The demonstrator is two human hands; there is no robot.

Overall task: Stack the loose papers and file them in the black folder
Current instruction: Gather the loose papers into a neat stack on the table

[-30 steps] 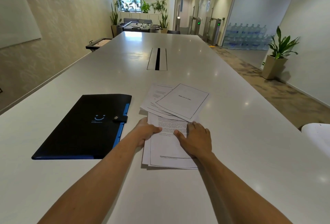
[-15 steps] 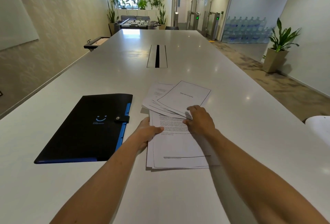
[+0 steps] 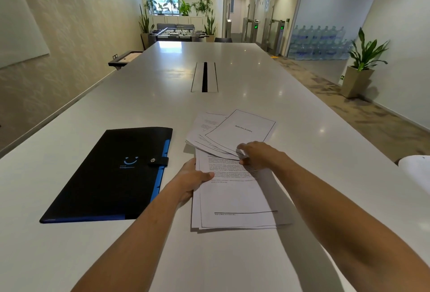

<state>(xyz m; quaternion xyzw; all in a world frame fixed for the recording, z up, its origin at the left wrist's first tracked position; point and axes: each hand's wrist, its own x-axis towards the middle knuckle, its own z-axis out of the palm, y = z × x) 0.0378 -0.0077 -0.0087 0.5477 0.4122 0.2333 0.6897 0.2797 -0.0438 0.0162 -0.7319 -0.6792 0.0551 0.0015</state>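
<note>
Loose printed papers lie in two overlapping groups on the white table (image 3: 302,128). The near stack (image 3: 232,198) lies straight in front of me. My left hand (image 3: 193,180) holds its left edge, thumb on top. The far sheets (image 3: 242,131) are fanned askew, a page titled "Bibliography" on top. My right hand (image 3: 258,154) pinches the near corner of those far sheets. The black folder (image 3: 109,175), snapped closed with a blue edge and a smiley logo, lies flat to the left of the papers.
A cable slot (image 3: 204,77) is set in the table's middle beyond the papers. A white object (image 3: 416,170) shows at the right edge. A potted plant (image 3: 358,70) and stacked water bottles (image 3: 318,42) stand by the right wall.
My right hand moved forward from the near stack to the corner of the far fanned sheets and closed on it. My left hand stayed on the stack's left edge.
</note>
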